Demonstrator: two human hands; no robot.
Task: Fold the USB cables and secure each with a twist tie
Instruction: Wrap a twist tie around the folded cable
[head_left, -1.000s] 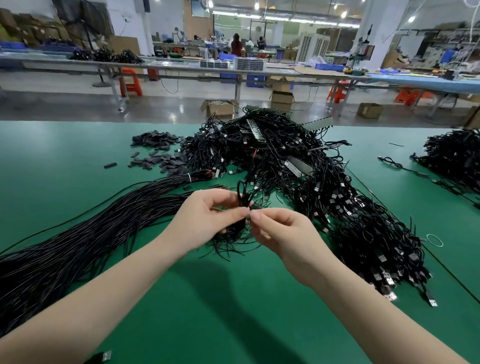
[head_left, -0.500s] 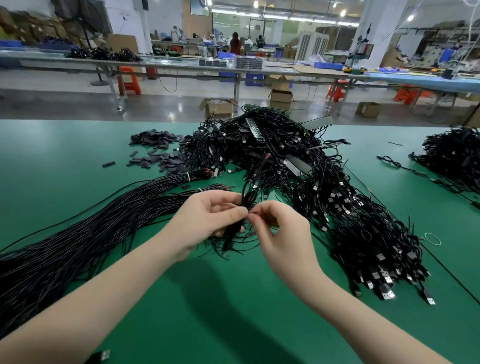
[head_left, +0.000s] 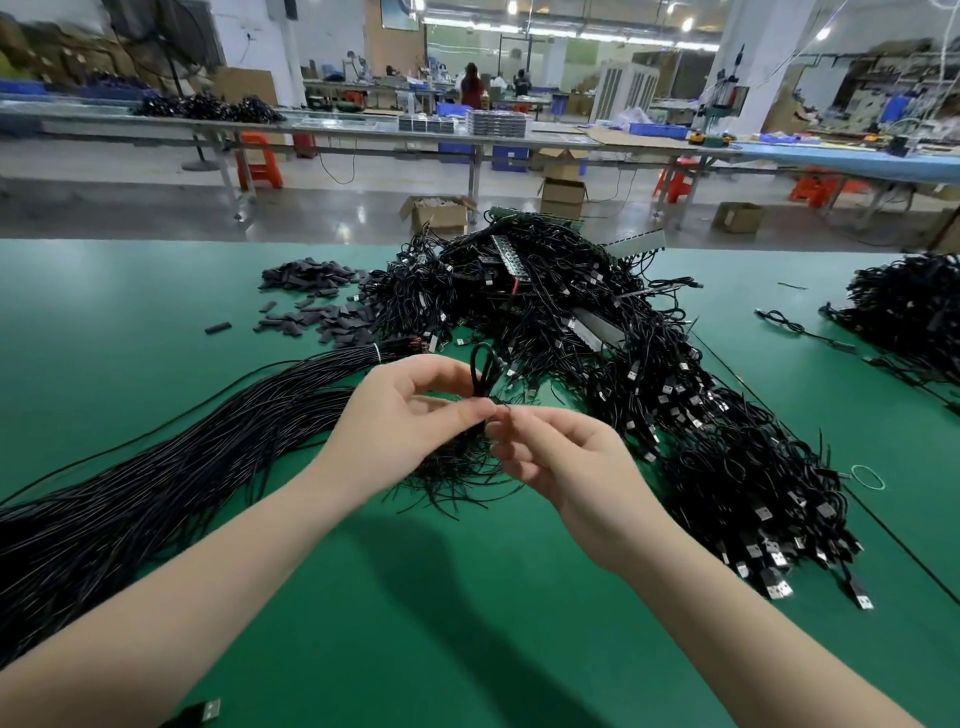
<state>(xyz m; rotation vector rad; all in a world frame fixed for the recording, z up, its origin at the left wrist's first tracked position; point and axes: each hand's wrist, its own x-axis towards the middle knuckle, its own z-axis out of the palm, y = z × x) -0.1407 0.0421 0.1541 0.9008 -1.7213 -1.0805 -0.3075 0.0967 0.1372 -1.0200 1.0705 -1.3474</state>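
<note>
While your forearms reach in over the green table, your left hand pinches a folded black USB cable at its middle, loop end standing up above your fingers. Your right hand meets it just beside, thumb and forefinger pinching at the same spot; the twist tie itself is too small to make out. Under your hands lies a scatter of thin black ties. Left of them runs a long bundle of straight cables. Right and beyond sits a large heap of tied cables. Farther left lie small dark sleeves.
</note>
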